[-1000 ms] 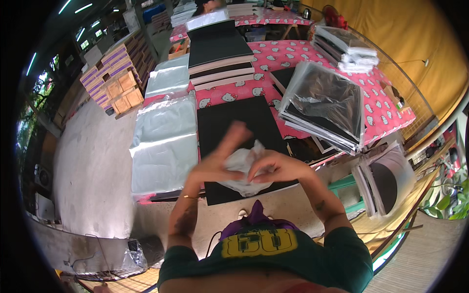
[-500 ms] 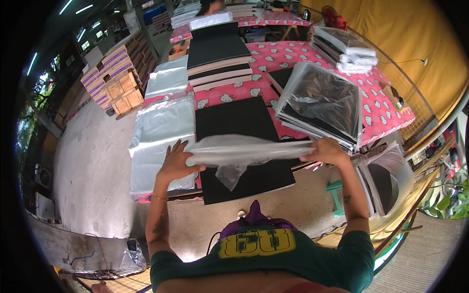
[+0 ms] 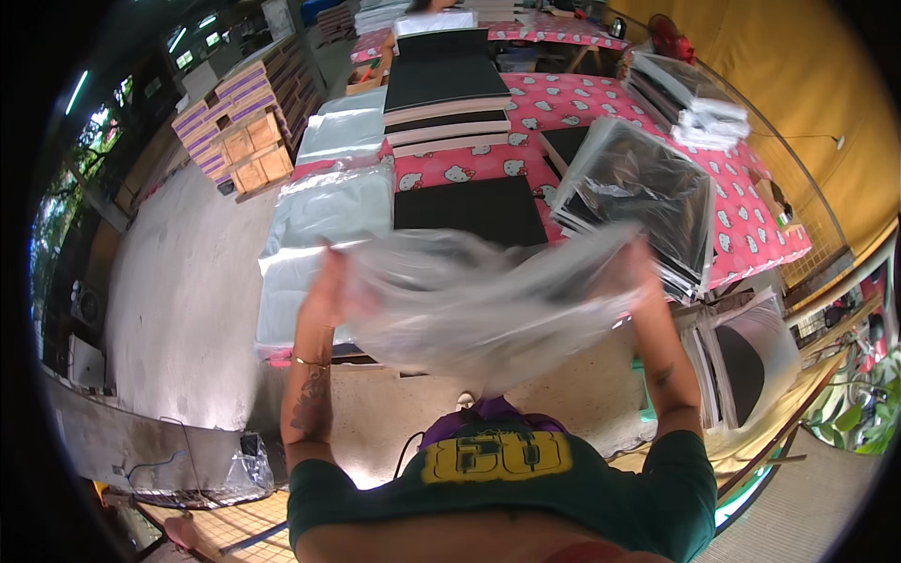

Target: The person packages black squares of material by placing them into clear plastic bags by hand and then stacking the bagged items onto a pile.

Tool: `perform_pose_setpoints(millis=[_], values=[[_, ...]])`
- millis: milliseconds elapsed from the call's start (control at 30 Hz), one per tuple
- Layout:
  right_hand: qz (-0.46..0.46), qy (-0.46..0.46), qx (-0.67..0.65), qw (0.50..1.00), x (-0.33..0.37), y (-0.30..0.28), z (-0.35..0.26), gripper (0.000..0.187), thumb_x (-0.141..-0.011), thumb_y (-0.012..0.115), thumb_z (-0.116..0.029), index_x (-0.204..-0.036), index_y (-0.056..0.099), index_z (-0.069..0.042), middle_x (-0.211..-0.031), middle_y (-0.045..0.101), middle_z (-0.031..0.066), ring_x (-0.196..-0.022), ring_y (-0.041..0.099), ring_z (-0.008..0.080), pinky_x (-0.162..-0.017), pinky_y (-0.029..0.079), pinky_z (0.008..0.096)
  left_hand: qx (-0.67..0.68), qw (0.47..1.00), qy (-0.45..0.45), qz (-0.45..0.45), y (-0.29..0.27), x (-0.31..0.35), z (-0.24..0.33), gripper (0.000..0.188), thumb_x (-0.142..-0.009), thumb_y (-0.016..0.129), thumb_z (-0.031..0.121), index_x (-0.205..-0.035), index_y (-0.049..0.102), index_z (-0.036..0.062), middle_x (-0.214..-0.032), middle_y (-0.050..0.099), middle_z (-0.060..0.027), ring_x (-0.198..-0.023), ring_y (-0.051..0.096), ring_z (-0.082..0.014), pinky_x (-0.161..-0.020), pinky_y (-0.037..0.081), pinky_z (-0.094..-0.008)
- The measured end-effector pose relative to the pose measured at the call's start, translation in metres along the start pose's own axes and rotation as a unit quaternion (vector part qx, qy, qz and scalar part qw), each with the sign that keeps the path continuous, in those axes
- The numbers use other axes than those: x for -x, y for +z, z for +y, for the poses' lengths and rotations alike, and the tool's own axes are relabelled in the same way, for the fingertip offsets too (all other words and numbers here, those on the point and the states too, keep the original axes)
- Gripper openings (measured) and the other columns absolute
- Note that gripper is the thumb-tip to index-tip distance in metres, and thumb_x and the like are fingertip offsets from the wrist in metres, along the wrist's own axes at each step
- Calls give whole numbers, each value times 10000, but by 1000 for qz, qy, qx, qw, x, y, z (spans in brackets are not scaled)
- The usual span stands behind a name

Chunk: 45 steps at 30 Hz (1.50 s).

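Observation:
A clear plastic bag [image 3: 479, 305] spans the space between my hands, billowing and smeared by motion. My left hand [image 3: 328, 289] grips its left side, and my right hand [image 3: 644, 272] has hold of the right side; both sets of fingers are blurred and partly behind the film. Beneath and beyond the bag lies a black board [image 3: 469, 208] on the pink patterned table cover [image 3: 458, 174]. The bag hides the board's near part. Left of it are flat clear plastic bags [image 3: 324, 211] in a stack.
Black boards [image 3: 441, 75] are piled straight ahead. To the right lies a stack of plastic-wrapped black boards [image 3: 643, 188], with more wrapped packs [image 3: 690, 98] behind. Cartons [image 3: 249, 122] stand on the floor at left. A person [image 3: 432, 7] is at the far table.
The bag, earlier a narrow strip stretched between my hands, has opened out and billowed toward me. It covers more of the black board. My view has shifted slightly.

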State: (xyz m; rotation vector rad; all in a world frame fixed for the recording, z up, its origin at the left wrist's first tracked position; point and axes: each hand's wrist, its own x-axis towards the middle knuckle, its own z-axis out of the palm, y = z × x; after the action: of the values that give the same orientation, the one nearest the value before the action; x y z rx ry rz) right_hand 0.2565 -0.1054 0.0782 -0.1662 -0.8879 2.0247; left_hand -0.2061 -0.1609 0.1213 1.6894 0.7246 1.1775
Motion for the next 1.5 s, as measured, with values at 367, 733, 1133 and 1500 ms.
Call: perform_pose_setpoints(millis=[367, 733, 1133, 1500], values=[[245, 35, -54, 967, -3, 9, 3, 208, -865, 572, -261, -913, 578, -58, -805, 636, 131, -756, 637, 251, -742, 523, 414, 219, 920, -282, -158, 14, 23, 13, 385, -823, 648, 360, -955, 644, -1, -881, 667, -92, -744, 638, -171, -692, 519, -326], [253, 85, -10, 964, 48, -35, 50, 375, -903, 485, -406, -911, 576, -42, -905, 620, 111, -803, 615, 272, -677, 503, 413, 83, 905, -323, -265, 20, 87, -41, 357, -852, 580, 345, -912, 591, -7, -941, 636, -132, -792, 627, -243, -733, 501, -328], [428, 50, 510, 744, 123, -50, 164, 562, -735, 367, 83, -1270, 457, -60, -737, 553, 94, -566, 513, 121, -517, 440, 278, -130, 850, -355, 367, 131, 178, -131, 384, -822, 428, 31, -1197, 470, -44, -637, 591, -56, -503, 526, -118, -475, 419, -228], [489, 27, 532, 690, 101, -28, 173, 639, -669, 346, 120, -1273, 485, -38, -973, 614, 217, -691, 622, 224, -642, 479, 314, -240, 874, -331, 264, 129, 169, -117, 578, -805, 448, -3, -1359, 288, -51, -560, 573, -144, -467, 547, -159, -471, 442, -294]])
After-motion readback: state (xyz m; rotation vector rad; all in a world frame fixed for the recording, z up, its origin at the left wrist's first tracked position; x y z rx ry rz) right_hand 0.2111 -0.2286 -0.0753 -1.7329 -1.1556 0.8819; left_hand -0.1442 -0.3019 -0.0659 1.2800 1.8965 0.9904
